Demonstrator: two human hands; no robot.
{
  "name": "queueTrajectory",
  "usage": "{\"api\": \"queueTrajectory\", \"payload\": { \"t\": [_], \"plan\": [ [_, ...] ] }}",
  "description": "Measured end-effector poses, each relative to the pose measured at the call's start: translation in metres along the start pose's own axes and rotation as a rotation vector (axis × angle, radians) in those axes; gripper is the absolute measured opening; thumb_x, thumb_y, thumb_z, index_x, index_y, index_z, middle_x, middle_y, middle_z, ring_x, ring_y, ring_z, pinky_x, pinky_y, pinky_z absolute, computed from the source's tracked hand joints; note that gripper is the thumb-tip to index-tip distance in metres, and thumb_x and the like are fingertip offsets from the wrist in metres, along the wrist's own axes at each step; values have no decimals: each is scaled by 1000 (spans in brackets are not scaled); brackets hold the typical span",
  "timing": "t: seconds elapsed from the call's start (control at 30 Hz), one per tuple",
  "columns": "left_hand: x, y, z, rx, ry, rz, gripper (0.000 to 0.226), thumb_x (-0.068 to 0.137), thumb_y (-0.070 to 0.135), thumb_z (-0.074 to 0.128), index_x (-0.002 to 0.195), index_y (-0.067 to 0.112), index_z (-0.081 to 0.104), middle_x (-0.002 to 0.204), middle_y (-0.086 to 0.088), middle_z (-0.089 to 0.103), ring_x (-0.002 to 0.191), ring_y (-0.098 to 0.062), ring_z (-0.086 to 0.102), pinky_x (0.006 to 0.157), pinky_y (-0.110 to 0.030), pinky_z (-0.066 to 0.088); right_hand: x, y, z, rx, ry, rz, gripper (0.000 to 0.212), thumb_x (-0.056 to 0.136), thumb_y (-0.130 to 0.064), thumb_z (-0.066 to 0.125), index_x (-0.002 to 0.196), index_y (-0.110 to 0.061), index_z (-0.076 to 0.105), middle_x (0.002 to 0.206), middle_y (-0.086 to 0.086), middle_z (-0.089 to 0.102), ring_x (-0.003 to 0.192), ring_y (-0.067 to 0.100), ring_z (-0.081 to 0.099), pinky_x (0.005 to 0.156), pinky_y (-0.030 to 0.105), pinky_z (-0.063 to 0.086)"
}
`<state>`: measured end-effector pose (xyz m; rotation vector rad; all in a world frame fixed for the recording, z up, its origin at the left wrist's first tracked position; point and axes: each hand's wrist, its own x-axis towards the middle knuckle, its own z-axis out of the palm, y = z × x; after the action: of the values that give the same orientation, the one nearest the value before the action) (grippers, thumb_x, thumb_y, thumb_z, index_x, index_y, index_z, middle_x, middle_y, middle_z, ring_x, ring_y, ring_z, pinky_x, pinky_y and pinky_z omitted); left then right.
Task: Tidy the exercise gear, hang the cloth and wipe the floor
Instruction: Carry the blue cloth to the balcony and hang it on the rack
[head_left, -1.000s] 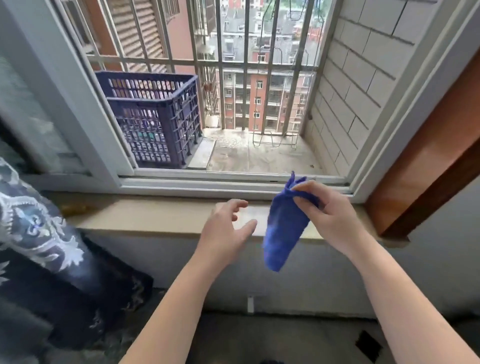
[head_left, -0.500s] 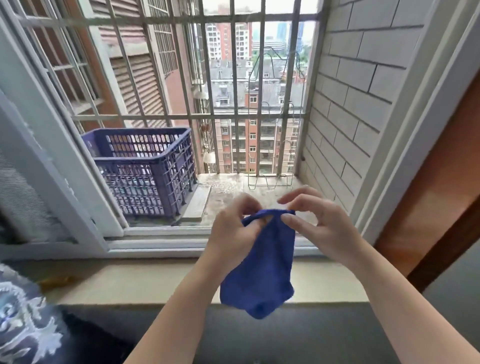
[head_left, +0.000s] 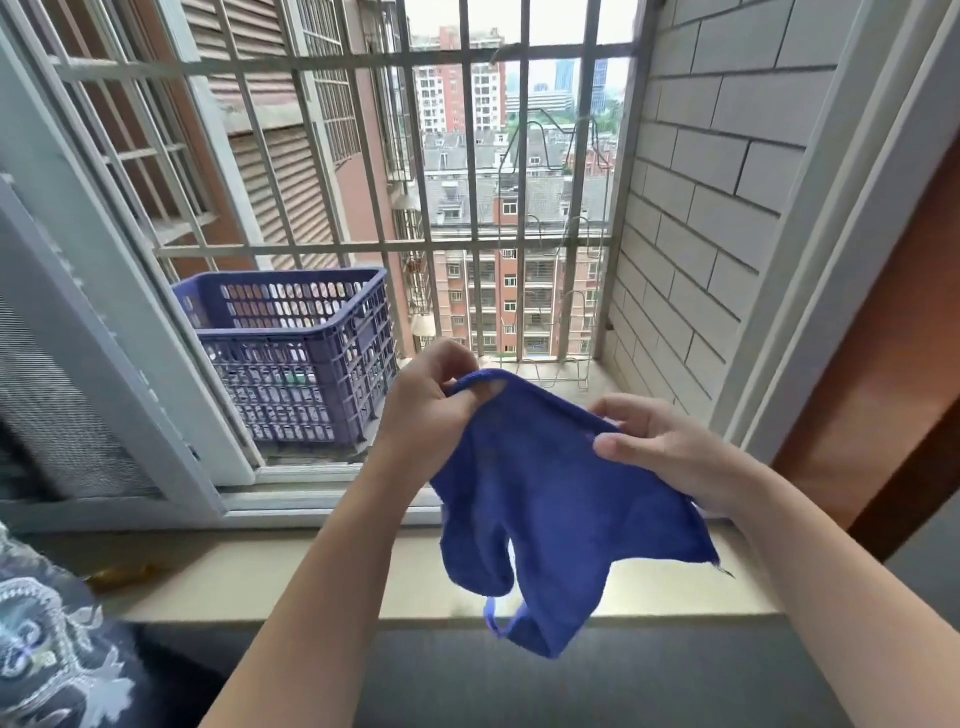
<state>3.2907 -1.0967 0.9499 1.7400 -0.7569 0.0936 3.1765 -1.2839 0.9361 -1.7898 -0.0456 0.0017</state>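
Blue terry cloth (head_left: 561, 499), partly spread, top edge stretched level in the air above the windowsill, lower part drooping in loose folds, a small loop, perhaps for hanging, at its bottom corner

Both hands up at the open window — left hand (head_left: 434, 402) and right hand (head_left: 657, 449) pinch the blue cloth (head_left: 561, 499), spread between them — purple crate (head_left: 306, 353) far left.
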Motion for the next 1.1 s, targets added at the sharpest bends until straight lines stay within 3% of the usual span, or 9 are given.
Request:
{"api": "queueTrajectory", "payload": {
  "t": [0.1, 0.2, 0.37, 0.53, 0.6, 0.7, 0.8, 0.93, 1.1],
  "plan": [
    [7, -3, -7, 155, 0, 29, 36, 74, 25, 75, 58, 20, 42, 54, 6, 40, 49, -7, 33, 50, -18, 29, -3, -12, -9, -175, -151, 148, 51, 72, -38, 75, 96, 5, 62, 81, 5, 66, 73, 15, 63, 65, 27, 49],
    [18, -6, -15, 219, -2, 15, 45, 72, 24, 77, 53, 15, 36, 52, 3, 34, 48, -9, 28, 47, -18, 24, 5, -17, -22, -374, -22, 161, 19, 87, -21, 63, 77, -4, 62, 58, -13, 57, 53, 0, 52, 55, 15, 40],
    [35, -12, -20, 172, 29, -124, 38, 81, 17, 68, 58, 11, 38, 55, 1, 34, 50, -13, 29, 45, -17, 25, 21, -10, -49, -357, 275, 37, 28, 92, -18, 55, 64, -21, 53, 55, -14, 46, 47, 0, 41, 48, 12, 31],
    [49, -25, -10, 28, 37, -219, 24, 82, 32, 64, 76, 12, 51, 70, -8, 53, 67, -22, 50, 66, -41, 41, 38, -4, -69, -496, 377, -50, 36, 90, -19, 58, 57, -23, 45, 49, -13, 46, 47, 2, 38, 49, 15, 29],
    [55, -25, -5, 16, -8, -247, 22, 81, 42, 60, 77, 22, 54, 74, -7, 58, 70, -24, 54, 68, -41, 43, 47, -7, -78, -496, 380, -54, 30, 90, -23, 57, 63, -15, 49, 56, -8, 44, 51, 5, 39, 49, 15, 30],
    [61, -18, -2, 98, -81, -202, 23, 75, 46, 63, 75, 24, 58, 67, 1, 58, 60, -6, 53, 60, -19, 41, 59, -11, -89, -442, 346, -67, 28, 85, -27, 64, 62, -19, 51, 58, -6, 46, 47, -1, 43, 47, 10, 32],
    [67, -17, -7, 135, -182, -213, 21, 68, 33, 76, 73, 17, 64, 55, 9, 56, 46, 4, 48, 46, -6, 36, 70, -11, -99, -431, 204, 25, 24, 74, -33, 76, 70, -17, 59, 64, -6, 53, 55, 5, 51, 55, 16, 40],
    [92, -32, -17, 194, -297, -274, 17, 73, 13, 78, 67, 22, 64, 48, 16, 62, 47, 5, 54, 47, -8, 39, 95, -6, -109, -574, 50, 155, 45, 61, -39, 78, 91, -8, 64, 83, 11, 66, 73, 18, 62, 70, 31, 49],
    [146, -62, -18, 218, -290, -239, 19, 64, 33, 69, 79, 21, 66, 66, 6, 63, 62, -7, 56, 59, -20, 43, 143, 5, -123, -630, 224, 104, 21, 78, -17, 69, 70, -2, 58, 63, 3, 48, 63, 19, 45, 62, 31, 34]
  ]
}}
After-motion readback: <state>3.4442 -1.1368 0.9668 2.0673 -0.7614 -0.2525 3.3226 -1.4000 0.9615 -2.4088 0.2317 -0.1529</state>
